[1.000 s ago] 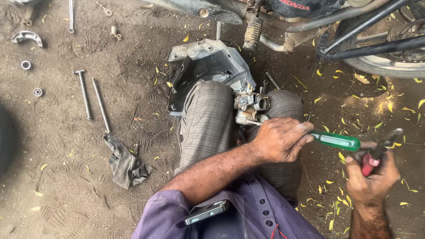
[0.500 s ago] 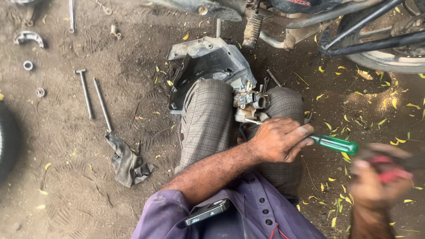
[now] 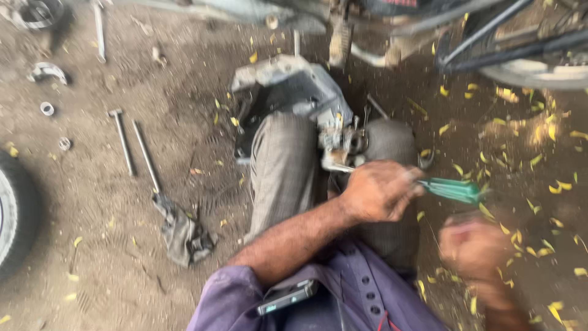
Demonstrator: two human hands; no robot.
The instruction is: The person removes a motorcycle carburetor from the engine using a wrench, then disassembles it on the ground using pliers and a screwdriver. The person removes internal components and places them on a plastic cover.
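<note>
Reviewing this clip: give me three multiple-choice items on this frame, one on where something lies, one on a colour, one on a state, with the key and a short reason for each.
1. Where does the crumpled rag lie?
A. on the dirt, at the near end of two long bolts
B. on the person's knee
C. on the tyre at the picture's left edge

2. What colour is the handle of the screwdriver?
A. red
B. green
C. yellow

3. How does the left hand stand?
A. open and flat on the ground
B. closed around the screwdriver
C. resting on the rag

Key: 1 A, the rag sits on the ground just below the long bolts. 2 B, the handle sticking out of the fist is green. 3 B, the fingers wrap the tool beside the metal part between the knees. The right hand is too blurred to judge.
</note>
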